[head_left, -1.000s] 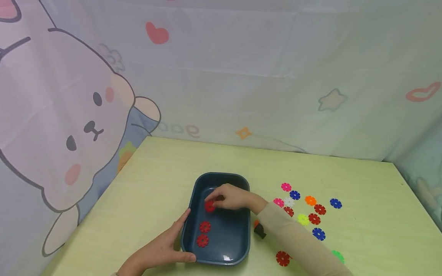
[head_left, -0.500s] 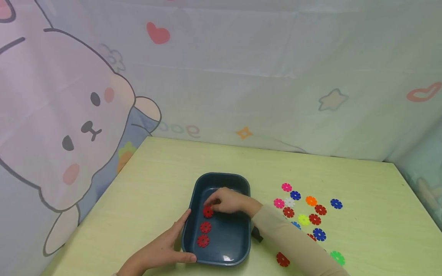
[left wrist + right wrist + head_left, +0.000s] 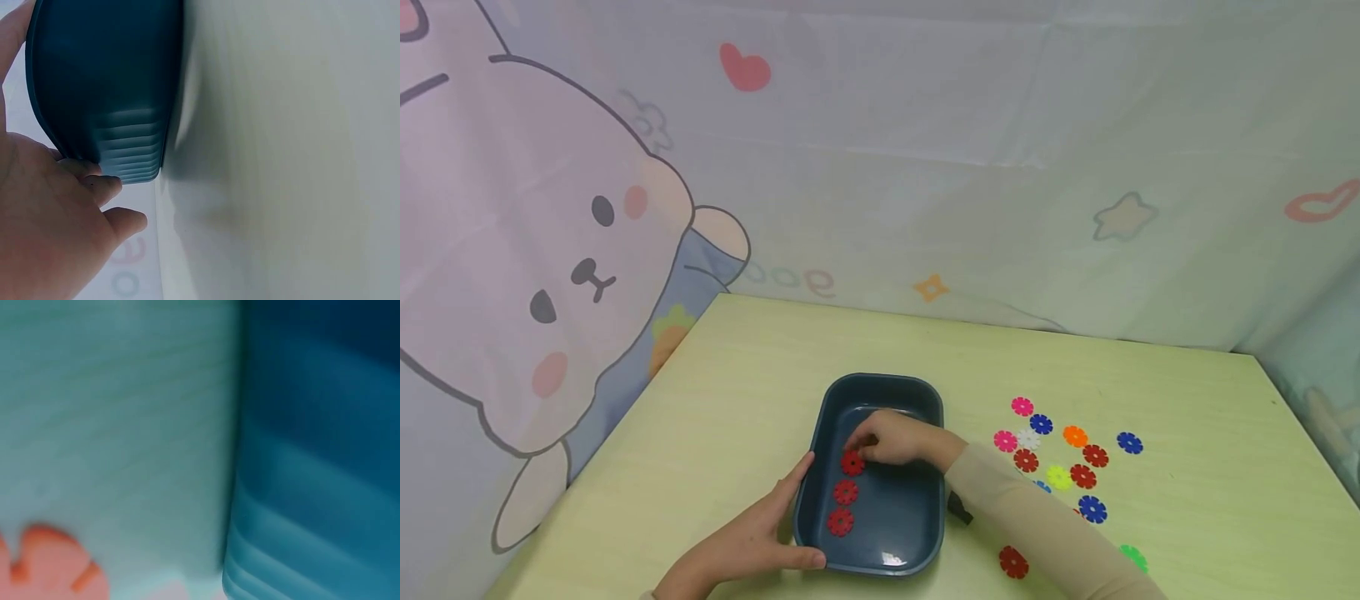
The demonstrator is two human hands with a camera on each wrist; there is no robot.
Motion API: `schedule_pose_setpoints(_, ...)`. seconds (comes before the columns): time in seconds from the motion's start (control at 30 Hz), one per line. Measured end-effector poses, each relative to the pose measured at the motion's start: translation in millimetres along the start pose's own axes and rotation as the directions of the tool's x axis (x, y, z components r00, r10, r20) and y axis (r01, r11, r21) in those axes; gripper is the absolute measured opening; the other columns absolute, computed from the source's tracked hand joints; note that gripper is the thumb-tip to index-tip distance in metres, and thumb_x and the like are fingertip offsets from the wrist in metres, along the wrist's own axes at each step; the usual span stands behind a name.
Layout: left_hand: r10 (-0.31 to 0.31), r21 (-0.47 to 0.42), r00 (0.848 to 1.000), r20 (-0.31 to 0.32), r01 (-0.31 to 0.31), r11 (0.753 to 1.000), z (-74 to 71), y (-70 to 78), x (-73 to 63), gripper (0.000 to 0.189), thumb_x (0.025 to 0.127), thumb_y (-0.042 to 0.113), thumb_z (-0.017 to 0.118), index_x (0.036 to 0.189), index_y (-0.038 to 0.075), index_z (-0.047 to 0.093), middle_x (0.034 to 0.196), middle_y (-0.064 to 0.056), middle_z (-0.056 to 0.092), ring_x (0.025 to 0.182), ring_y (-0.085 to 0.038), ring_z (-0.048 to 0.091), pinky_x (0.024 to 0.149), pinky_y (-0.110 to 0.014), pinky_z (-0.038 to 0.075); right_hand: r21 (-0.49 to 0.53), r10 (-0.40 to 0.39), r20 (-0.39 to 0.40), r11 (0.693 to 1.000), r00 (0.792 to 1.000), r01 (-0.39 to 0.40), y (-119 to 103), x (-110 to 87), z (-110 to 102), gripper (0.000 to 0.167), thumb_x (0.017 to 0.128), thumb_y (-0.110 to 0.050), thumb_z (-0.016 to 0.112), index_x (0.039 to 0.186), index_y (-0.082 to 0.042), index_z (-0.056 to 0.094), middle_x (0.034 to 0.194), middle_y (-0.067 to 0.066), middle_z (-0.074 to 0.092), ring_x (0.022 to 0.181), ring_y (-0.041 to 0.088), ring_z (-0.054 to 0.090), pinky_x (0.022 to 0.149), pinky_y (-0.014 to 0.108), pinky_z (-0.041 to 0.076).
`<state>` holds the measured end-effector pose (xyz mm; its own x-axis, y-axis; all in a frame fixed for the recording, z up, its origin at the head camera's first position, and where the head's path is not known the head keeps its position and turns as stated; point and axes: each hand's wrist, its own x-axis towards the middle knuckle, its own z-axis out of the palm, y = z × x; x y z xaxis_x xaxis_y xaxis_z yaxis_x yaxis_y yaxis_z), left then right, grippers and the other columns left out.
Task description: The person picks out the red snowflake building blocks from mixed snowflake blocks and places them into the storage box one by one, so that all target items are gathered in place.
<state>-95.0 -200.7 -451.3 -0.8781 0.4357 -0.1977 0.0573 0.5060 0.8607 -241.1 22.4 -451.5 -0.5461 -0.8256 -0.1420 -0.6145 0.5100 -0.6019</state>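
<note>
Insp. of head view: rect., round-cornered, dark-blue plastic tray (image 3: 887,525) sits on pale yellow-green, wood-grain desk (image 3: 775,350). L. hand (image 3: 752,537) at tray's L. side, fingers spread along the outer wall, thumb touching nr. corner; L. wrist view confirms fingertip contact w/ the ribbed outer wall. R. hand (image 3: 891,437) reaches inside tray over R. rim, fingers bent, thumb & index pinching far edge of a red, notched, flower-shaped plastic disc (image 3: 852,463). Said disc is in tray, L. of centre, at far end of a row; two matching units, middle red disc (image 3: 846,492) & near red disc (image 3: 840,522), lie flat in line toward the nr. end. Beige sleeve (image 3: 1030,525) crosses desk R. of tray, partly covering a black item (image 3: 958,507), ID unclear. Further R., loose discs, same pattern, asst. colours, incl. white disc (image 3: 1028,439), yellow disc (image 3: 1058,477) & green disc (image 3: 1133,558), last partly hidden by sleeve. R. wrist view blurred: tray wall plus part of an orange-red disc (image 3: 53,569). Printed cloth backdrop (image 3: 910,125) behind desk.
</note>
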Motion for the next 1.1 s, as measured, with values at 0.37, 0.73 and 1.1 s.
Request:
schedule_pose_setpoints(0.37,0.001,0.005,1.0,-0.007,-0.001,1.0,1.0,-0.6,-0.5,0.111,0.08,0.032,0.079,0.156,0.02,-0.001,0.162,-0.011,0.004,0.147,-0.037,0.005,0.11,-0.065,0.016,-0.002,0.016,-0.005,1.0,1.0,-0.016,0.6,1.4,2.3,0.02,0.092,-0.008,0.062,0.109,-0.006,0.072,0.091,0.0,0.071,0.075,0.004,0.057,0.073,0.02,0.049)
schedule_pose_setpoints(0.73,0.001,0.008,1.0,-0.009,-0.001,1.0,0.5,-0.2,-0.5,0.111,0.08,0.032,0.079,0.156,0.02,0.0,0.162,-0.012,0.004,0.147,-0.035,0.006,0.111,-0.064,0.017,0.026,0.013,-0.003,1.0,1.0,-0.013,1.1,0.4,-0.3,0.021,0.09,-0.009,0.064,0.11,-0.004,0.072,0.092,0.001,0.07,0.076,0.004,0.058,0.073,0.02,0.05)
schedule_pose_setpoints(1.1,0.001,0.0,1.0,-0.009,-0.001,1.0,1.3,0.3,-0.1,0.112,0.079,0.032,0.08,0.156,0.02,-0.001,0.162,-0.01,0.003,0.147,-0.034,0.005,0.111,-0.064,0.016,0.065,-0.023,-0.025,0.998,0.999,0.024,-3.9,-10.2,-13.0,0.027,0.092,-0.015,0.064,0.116,-0.006,0.068,0.095,-0.002,0.069,0.084,0.005,0.059,0.08,0.021,0.049)
